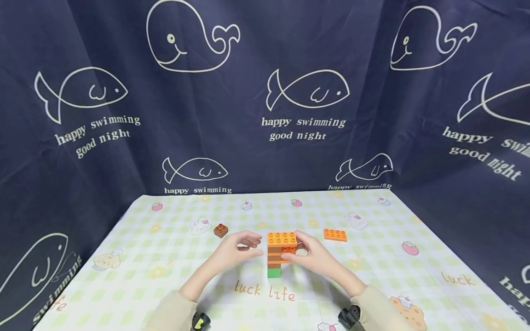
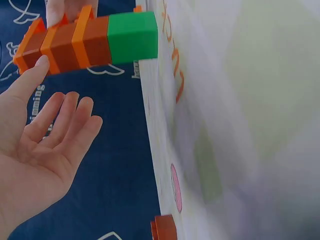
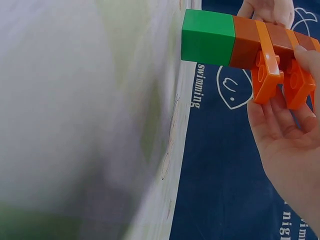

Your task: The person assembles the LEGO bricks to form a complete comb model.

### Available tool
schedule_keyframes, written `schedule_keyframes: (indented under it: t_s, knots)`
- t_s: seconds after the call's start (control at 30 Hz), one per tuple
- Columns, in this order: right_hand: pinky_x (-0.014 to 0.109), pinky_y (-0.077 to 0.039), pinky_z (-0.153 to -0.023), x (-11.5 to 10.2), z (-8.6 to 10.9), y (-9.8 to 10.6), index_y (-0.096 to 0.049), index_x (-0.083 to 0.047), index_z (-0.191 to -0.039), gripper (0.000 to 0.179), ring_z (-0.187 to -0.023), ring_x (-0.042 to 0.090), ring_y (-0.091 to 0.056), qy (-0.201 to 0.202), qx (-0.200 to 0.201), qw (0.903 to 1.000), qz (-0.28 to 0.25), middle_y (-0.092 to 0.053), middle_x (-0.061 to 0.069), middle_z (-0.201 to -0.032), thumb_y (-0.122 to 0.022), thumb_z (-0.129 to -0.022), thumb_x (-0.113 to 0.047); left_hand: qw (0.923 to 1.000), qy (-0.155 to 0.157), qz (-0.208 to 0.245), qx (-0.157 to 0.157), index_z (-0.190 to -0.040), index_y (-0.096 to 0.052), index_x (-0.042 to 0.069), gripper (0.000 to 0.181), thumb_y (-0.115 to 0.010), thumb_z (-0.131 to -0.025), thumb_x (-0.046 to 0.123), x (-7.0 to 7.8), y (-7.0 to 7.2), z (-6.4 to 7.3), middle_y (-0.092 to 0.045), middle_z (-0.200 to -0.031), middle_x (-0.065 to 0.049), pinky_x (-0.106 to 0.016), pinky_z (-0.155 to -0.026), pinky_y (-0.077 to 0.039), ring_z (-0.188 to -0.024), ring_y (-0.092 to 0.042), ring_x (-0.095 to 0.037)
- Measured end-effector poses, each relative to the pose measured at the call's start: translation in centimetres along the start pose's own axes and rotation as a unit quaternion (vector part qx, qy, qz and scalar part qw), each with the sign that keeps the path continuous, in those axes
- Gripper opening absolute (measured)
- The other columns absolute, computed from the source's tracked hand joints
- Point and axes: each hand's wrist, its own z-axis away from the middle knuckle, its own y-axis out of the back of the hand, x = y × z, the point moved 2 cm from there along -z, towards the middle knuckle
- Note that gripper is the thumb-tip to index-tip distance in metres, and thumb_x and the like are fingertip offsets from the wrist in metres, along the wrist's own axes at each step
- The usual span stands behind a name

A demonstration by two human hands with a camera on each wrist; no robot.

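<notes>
A block tower (image 1: pixel 274 252) stands upright on the table, with a green block (image 2: pixel 133 37) at its base. Above it, brown blocks (image 3: pixel 245 42) alternate with thin orange plates (image 3: pixel 267 67) that jut out to the right. My right hand (image 1: pixel 315 253) grips the tower's overhanging plates, thumb in front and fingers behind. On the other side, my left hand (image 1: pixel 238 248) is held beside the upper tower with its fingers loosely bent and nothing in them. In the head view a small gap separates its thumb from the tower.
A small brown block (image 1: pixel 221 230) lies beyond the left hand. An orange studded plate (image 1: pixel 335 235) lies on the right, past the right hand. A checked cloth (image 1: pixel 207 303) covers the table, and a dark blue curtain (image 1: pixel 248 161) hangs behind it.
</notes>
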Motion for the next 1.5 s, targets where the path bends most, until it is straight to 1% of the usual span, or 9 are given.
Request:
schedule_keyframes:
  t_s: [0.2,0.3,0.53,0.7,0.83,0.93,1.1,1.27,1.5]
  knots:
    - [0.030,-0.052,-0.090,-0.2,-0.1,0.0,-0.058,-0.006,-0.111,0.032,-0.094,0.010,-0.061,-0.004,-0.002,1.0000,-0.007,-0.064,0.003,-0.102,-0.070,-0.084,-0.017,0.9997,-0.001,-0.009,0.024,-0.111,-0.065,0.011,0.033,-0.072,-0.082,0.026,-0.8,1.4,-0.2,-0.068,-0.106,-0.013,-0.026,-0.086,-0.053,-0.094,-0.065,-0.018]
    - [0.029,-0.052,-0.090,-0.5,-0.1,-0.1,-0.058,-0.007,-0.110,0.030,-0.094,0.011,-0.061,-0.005,-0.003,1.0000,-0.008,-0.064,0.003,-0.101,-0.070,-0.084,-0.016,0.9995,0.007,-0.011,0.030,-0.110,-0.065,0.010,0.033,-0.072,-0.082,0.026,-0.9,1.9,-0.3,-0.068,-0.106,-0.012,-0.023,-0.082,-0.053,-0.094,-0.065,-0.017]
    - [0.029,-0.051,-0.089,-0.6,0.0,-0.1,-0.058,-0.008,-0.108,0.028,-0.094,0.009,-0.060,-0.002,0.000,1.0000,-0.005,-0.064,0.001,-0.100,-0.070,-0.084,-0.017,0.9982,0.017,-0.019,0.055,-0.110,-0.065,0.008,0.033,-0.072,-0.082,0.024,-1.2,3.0,-0.6,-0.068,-0.108,-0.011,-0.025,-0.084,-0.054,-0.093,-0.066,-0.017]
    - [0.029,-0.052,-0.089,-0.5,0.1,0.0,-0.058,-0.007,-0.109,0.029,-0.095,0.008,-0.060,0.001,-0.002,1.0000,-0.005,-0.063,0.002,-0.101,-0.070,-0.085,-0.017,0.9965,0.030,-0.016,0.076,-0.111,-0.065,0.007,0.033,-0.072,-0.083,0.023,-1.4,3.6,-0.8,-0.067,-0.109,-0.011,-0.023,-0.078,-0.055,-0.094,-0.066,-0.019]
    - [0.029,-0.052,-0.089,-0.1,0.0,-0.1,-0.058,-0.007,-0.110,0.029,-0.095,0.006,-0.059,0.009,-0.003,1.0000,-0.002,-0.063,0.002,-0.101,-0.069,-0.085,-0.016,0.9956,0.031,-0.011,0.087,-0.112,-0.064,0.006,0.034,-0.072,-0.083,0.021,-1.4,3.9,-0.8,-0.067,-0.110,-0.012,-0.031,-0.083,-0.055,-0.096,-0.065,-0.022]
    - [0.030,-0.052,-0.089,1.1,-0.1,-0.3,-0.058,-0.008,-0.111,0.029,-0.095,0.007,-0.059,0.014,0.001,0.9999,0.004,-0.063,0.002,-0.101,-0.069,-0.085,-0.017,0.9948,0.032,-0.016,0.096,-0.111,-0.065,0.005,0.033,-0.072,-0.083,0.020,-1.5,4.1,-1.0,-0.067,-0.109,-0.013,-0.036,-0.086,-0.054,-0.096,-0.065,-0.023]
    - [0.029,-0.051,-0.091,3.0,-0.4,-0.6,-0.058,-0.012,-0.113,0.032,-0.098,0.008,-0.059,0.009,0.004,0.9999,0.006,-0.063,-0.002,-0.103,-0.069,-0.085,-0.024,0.9932,0.041,-0.031,0.104,-0.110,-0.066,0.006,0.032,-0.072,-0.083,0.021,-1.7,4.4,-1.2,-0.068,-0.107,-0.012,-0.029,-0.084,-0.053,-0.093,-0.066,-0.019]
    - [0.029,-0.050,-0.092,3.1,-0.5,-0.6,-0.058,-0.013,-0.114,0.035,-0.098,0.009,-0.059,0.010,0.001,0.9999,-0.012,-0.064,-0.002,-0.104,-0.069,-0.085,-0.028,0.9920,0.049,-0.028,0.113,-0.109,-0.066,0.005,0.031,-0.073,-0.082,0.018,-2.3,4.7,-1.5,-0.069,-0.106,-0.013,-0.021,-0.079,-0.053,-0.089,-0.066,-0.017]
    - [0.029,-0.050,-0.092,3.0,-0.4,-0.6,-0.058,-0.013,-0.115,0.036,-0.099,0.010,-0.059,0.006,0.000,0.9999,-0.016,-0.064,-0.002,-0.106,-0.069,-0.085,-0.029,0.9889,0.058,-0.044,0.130,-0.107,-0.066,0.002,0.031,-0.072,-0.082,0.018,-3.1,5.3,-1.9,-0.068,-0.105,-0.017,-0.022,-0.077,-0.054,-0.090,-0.067,-0.021]
